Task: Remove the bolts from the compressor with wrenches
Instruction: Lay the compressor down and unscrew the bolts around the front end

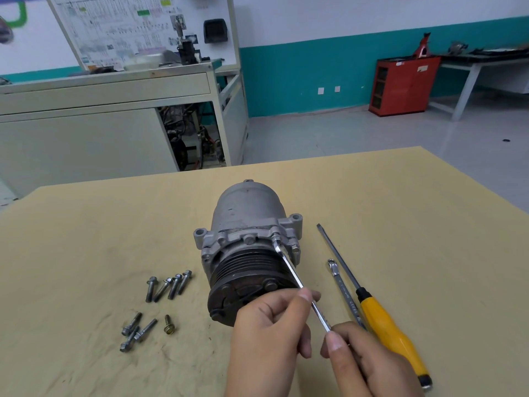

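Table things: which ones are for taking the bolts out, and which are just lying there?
In the job: compressor; wrench on its bolt, pinched by the left hand and right hand; loose bolts already out.
Just lying about: second wrench; yellow-handled screwdriver.
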